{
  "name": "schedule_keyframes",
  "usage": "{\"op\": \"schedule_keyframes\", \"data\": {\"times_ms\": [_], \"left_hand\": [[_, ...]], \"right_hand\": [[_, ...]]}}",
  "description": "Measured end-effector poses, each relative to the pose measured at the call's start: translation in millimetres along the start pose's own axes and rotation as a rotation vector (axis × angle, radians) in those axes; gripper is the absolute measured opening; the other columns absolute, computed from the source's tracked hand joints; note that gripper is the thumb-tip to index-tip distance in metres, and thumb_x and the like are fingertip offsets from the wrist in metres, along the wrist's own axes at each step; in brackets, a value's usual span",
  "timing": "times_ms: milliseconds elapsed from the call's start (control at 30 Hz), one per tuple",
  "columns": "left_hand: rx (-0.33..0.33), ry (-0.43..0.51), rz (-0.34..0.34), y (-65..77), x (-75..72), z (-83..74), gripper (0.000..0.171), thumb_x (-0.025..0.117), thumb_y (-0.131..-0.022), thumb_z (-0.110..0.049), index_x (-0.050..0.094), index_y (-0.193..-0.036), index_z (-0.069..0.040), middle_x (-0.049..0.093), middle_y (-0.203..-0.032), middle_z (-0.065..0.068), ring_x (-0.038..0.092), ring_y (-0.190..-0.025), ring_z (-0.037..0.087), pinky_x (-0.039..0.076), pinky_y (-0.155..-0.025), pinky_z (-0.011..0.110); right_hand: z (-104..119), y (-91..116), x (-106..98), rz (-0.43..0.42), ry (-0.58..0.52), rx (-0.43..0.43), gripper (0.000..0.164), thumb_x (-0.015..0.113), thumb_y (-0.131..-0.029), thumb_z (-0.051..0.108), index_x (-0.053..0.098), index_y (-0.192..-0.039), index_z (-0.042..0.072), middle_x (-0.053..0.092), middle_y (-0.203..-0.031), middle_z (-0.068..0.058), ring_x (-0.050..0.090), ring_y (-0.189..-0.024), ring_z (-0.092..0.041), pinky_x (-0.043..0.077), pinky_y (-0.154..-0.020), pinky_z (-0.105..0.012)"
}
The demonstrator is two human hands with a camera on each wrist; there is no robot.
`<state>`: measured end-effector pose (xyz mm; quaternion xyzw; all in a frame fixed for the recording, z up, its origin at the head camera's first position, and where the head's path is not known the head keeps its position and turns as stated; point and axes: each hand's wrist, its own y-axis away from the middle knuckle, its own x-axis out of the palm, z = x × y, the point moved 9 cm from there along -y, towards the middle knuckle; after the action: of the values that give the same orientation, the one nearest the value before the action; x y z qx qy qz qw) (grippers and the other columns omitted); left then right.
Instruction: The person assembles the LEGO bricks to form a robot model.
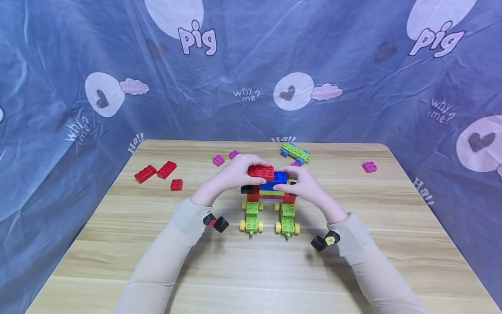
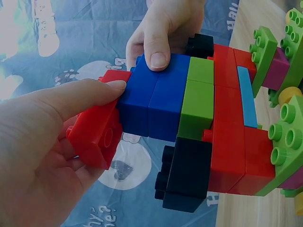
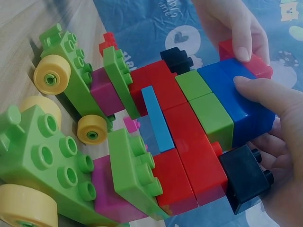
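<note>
My left hand (image 1: 235, 172) pinches a red toy brick (image 2: 92, 135), its thumb on the near side, at the top of a stacked brick build. In the left wrist view the brick overhangs one side of the blue bricks (image 2: 151, 101) and tilts slightly, its hollow underside partly showing. Across from it, my right hand (image 1: 302, 182) grips the blue bricks, with its thumb flat on their face. Beneath them come lime bricks (image 3: 210, 116), red bricks (image 3: 194, 151) and a black brick (image 3: 244, 175) jutting out. The build stands on two lime wheeled bases (image 1: 288, 223) with yellow wheels.
Loose red bricks (image 1: 167, 169) lie at the left of the wooden table (image 1: 251, 279). Pink bricks (image 1: 218, 160) sit behind my left hand, another pink brick (image 1: 369, 166) at the far right. A lime car base (image 1: 295, 152) with blue wheels stands near the back edge, before a blue cloth (image 1: 251, 117).
</note>
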<state>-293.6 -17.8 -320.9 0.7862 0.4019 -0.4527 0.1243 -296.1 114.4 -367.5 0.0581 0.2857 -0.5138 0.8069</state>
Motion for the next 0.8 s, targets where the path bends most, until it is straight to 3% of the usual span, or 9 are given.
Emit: {"op": "schedule_keyframes", "data": {"times_ms": [233, 433, 567, 800], "left_hand": [[0.035, -0.056, -0.018, 2.4, 1.0, -0.9, 0.046, 0.072, -0.087, -0.027, 0.062, -0.129, -0.010, 0.064, -0.124, 0.009, 0.059, -0.110, 0.023, 0.051, -0.090, 0.036], [0.086, -0.006, -0.055, 5.9, -0.6, -1.9, 0.053, 0.071, -0.088, -0.026, 0.056, -0.135, -0.007, 0.061, -0.131, 0.009, 0.055, -0.122, 0.024, 0.045, -0.103, 0.039], [0.134, 0.048, -0.119, 11.3, -9.2, -3.7, 0.050, 0.071, -0.088, -0.025, 0.057, -0.132, -0.007, 0.063, -0.129, 0.008, 0.057, -0.120, 0.021, 0.045, -0.103, 0.037], [0.186, 0.066, -0.289, 26.4, -35.4, 1.7, 0.037, 0.072, -0.087, -0.018, 0.065, -0.122, -0.005, 0.068, -0.119, 0.009, 0.063, -0.107, 0.021, 0.050, -0.093, 0.035]], "right_hand": [[1, 0, -1, 0.006, 0.002, 0.008, 0.045, 0.078, -0.081, 0.014, 0.063, -0.121, -0.001, 0.069, -0.110, -0.018, 0.068, -0.099, -0.030, 0.056, -0.084, -0.046], [1, 1, -2, 0.000, 0.015, 0.007, 0.046, 0.079, -0.080, 0.014, 0.064, -0.120, -0.001, 0.070, -0.109, -0.018, 0.068, -0.099, -0.031, 0.057, -0.084, -0.042], [-1, 1, -2, -0.004, 0.021, 0.018, 0.047, 0.079, -0.080, 0.015, 0.063, -0.121, -0.001, 0.069, -0.111, -0.019, 0.068, -0.101, -0.033, 0.056, -0.086, -0.044], [-2, 1, -1, -0.003, 0.031, 0.023, 0.048, 0.079, -0.080, 0.016, 0.063, -0.122, -0.001, 0.068, -0.114, -0.019, 0.067, -0.103, -0.034, 0.054, -0.089, -0.046]]}}
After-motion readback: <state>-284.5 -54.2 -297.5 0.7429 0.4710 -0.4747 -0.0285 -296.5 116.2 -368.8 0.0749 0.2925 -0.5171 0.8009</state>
